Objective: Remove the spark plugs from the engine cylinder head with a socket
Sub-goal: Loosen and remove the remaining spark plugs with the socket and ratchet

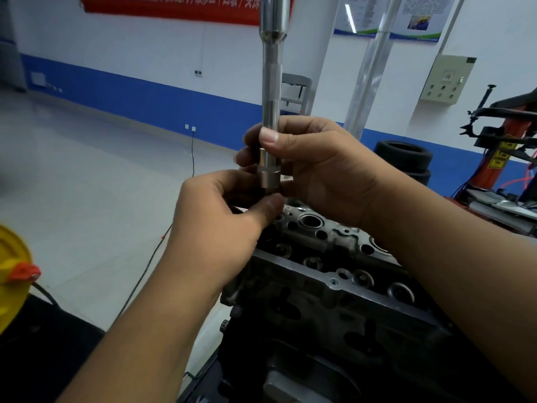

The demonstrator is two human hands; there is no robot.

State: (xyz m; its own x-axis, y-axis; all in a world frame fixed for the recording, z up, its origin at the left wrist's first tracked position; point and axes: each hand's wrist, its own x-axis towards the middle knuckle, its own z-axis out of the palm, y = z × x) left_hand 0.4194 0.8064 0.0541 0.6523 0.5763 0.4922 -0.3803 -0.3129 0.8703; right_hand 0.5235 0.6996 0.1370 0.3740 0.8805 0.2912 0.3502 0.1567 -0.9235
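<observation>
A workshop with a pale glossy floor, white walls banded in blue and a red banner high up lies behind the dark grey cast-metal engine cylinder head (328, 274), which stands close below the camera, its top face dotted with round bores and valve seats. Above its far end the right hand (316, 170) grips a long polished steel socket on an extension bar (271, 112), held upright, thumb pressed on the shaft and fingers curled behind it. The left hand (220, 228) pinches at the socket's lower mouth with thumb and fingertips closed on something small and dark; whether that is a spark plug cannot be told, as the fingers hide it. The bar looks rigid, smooth and fairly heavy, likely slippery if oily, so a grip low on the shaft near the wider collar seems the surest. A spark plug would be light, with a brittle ceramic body, best taken by its metal hex or shell and drawn straight out of the socket.
</observation>
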